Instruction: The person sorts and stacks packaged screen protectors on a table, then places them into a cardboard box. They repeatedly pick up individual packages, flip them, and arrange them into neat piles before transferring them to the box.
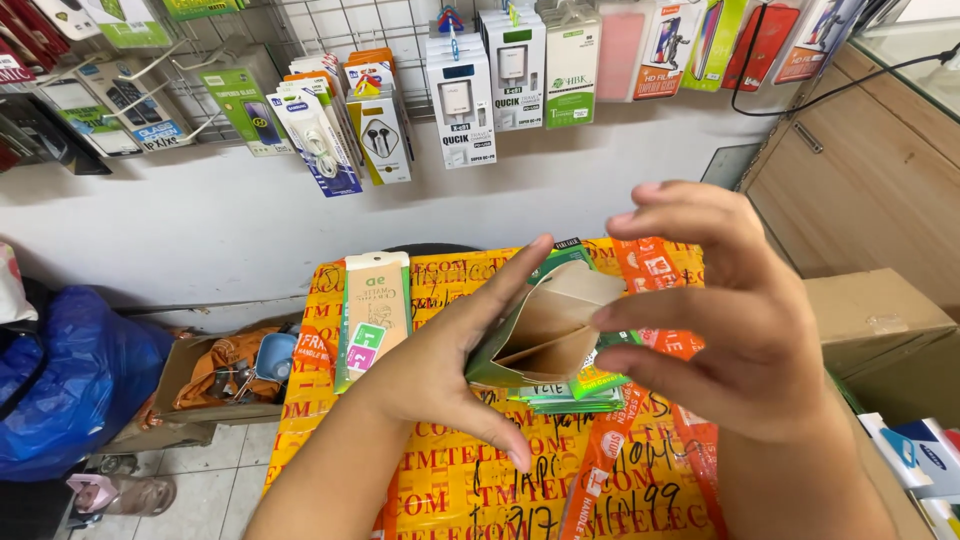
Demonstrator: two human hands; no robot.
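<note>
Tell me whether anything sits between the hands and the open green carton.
Nothing does. The left hand and right hand both already touch the open green carton, gripping it from either side above the stack of green packets on the yellow taped box.

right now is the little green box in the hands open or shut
Open. The green box is held between the left hand and right hand, its end flap up, showing a brown, apparently empty inside.

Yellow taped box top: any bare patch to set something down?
Free: the box top near edge, between the forearms, and the strip between the beige packet and left hand. Crowded: centre, where both hands hold the open carton over the green packet stack; right hand.
</note>
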